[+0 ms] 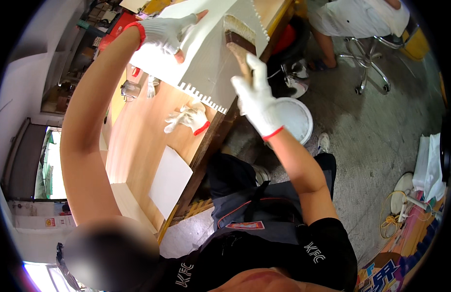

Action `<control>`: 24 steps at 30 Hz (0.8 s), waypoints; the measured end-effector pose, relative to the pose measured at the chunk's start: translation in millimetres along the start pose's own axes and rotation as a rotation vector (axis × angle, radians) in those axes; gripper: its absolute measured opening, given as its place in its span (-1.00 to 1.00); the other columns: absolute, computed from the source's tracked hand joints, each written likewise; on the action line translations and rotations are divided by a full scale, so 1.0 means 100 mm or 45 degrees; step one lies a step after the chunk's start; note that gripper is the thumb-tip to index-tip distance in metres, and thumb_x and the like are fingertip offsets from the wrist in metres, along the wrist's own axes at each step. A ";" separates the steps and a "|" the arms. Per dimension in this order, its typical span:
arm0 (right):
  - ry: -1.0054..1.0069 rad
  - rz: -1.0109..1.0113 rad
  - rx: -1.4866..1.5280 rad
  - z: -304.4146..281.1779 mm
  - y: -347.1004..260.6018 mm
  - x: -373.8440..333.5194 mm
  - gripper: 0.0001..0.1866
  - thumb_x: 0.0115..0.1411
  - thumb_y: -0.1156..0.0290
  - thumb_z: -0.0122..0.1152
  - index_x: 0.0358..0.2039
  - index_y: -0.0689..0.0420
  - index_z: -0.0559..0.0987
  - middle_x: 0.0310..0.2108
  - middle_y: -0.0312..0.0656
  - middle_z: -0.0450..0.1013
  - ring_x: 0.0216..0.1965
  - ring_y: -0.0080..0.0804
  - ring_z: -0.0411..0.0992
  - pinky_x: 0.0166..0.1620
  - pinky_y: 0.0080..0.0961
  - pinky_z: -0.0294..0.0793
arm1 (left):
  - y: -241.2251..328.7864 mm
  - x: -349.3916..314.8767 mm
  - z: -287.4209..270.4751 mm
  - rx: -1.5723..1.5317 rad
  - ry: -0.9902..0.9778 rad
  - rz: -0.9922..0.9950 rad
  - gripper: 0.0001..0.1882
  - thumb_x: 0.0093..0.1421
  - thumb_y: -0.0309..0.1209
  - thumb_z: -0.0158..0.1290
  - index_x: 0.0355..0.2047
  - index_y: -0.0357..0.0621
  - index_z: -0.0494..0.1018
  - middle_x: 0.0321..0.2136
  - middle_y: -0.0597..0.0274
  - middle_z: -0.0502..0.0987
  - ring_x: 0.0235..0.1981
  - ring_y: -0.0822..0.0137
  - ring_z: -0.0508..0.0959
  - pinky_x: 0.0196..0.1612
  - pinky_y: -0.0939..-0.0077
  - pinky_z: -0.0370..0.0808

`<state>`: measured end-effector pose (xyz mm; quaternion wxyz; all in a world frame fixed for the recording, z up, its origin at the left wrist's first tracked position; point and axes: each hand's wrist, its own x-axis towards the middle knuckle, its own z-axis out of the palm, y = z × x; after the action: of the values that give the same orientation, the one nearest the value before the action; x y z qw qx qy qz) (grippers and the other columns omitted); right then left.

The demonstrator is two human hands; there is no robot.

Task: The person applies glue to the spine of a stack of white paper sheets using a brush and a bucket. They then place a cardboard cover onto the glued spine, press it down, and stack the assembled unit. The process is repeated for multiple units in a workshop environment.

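Observation:
A large white sheet (159,63) lies on the wooden table, with a grey panel (206,73) whose two opposite edges are cut into teeth like a comb. My left hand (168,35), in a white glove with bare fingertips and a red cuff, rests on the white part with thumb and fingers spread. Gloved too, my right hand (258,97) is closed round the wooden handle of a wide flat brush (239,41). The pale bristles are over the grey panel; whether they touch it I cannot tell. Part of the handle is hidden by my fingers.
A loose white glove (190,118), a metal cup (130,90) and a white card (171,180) lie on the wooden table (138,141). Below its edge stands a white bucket (296,119). Another person (361,19) sits on a wheeled chair (366,58) at the upper right.

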<state>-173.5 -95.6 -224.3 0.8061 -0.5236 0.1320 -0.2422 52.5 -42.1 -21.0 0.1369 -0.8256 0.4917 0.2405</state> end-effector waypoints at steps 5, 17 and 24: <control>0.059 -0.690 -0.422 0.58 0.58 -0.84 -0.38 0.25 0.40 0.18 0.28 0.20 0.20 0.00 0.18 0.47 -0.23 0.02 0.59 -0.22 -0.34 0.58 | 0.26 0.02 -0.07 -0.019 -0.071 -0.252 0.58 -0.50 -0.58 0.51 0.46 0.33 -0.29 0.12 -0.08 0.44 0.12 0.02 0.42 0.17 0.21 0.37; 0.228 -0.755 -0.249 0.29 0.71 -0.20 -0.52 0.23 0.52 0.13 0.16 0.18 0.29 0.00 0.13 0.39 -0.03 -0.21 0.48 0.02 -0.32 0.51 | 0.29 -0.08 -0.10 0.221 -0.081 -0.102 0.45 -0.33 -0.37 0.45 0.46 0.27 -0.31 -0.22 -0.07 0.58 -0.10 -0.04 0.55 0.03 0.21 0.42; 0.173 -0.023 0.240 -0.10 -0.12 0.70 -0.36 0.29 0.38 0.03 0.34 0.02 0.05 -0.46 -0.25 0.32 -0.76 -0.64 0.19 -0.75 -0.65 0.17 | 0.31 -0.07 -0.05 0.273 -0.054 -0.167 0.55 -0.41 -0.46 0.52 0.45 0.32 -0.35 -0.05 -0.27 0.52 -0.02 -0.12 0.53 0.05 0.13 0.44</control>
<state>-121.9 -143.7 -215.0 0.8388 -0.4290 0.1581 -0.2957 23.6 -54.0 -12.1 0.2504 -0.8313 0.4565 0.1945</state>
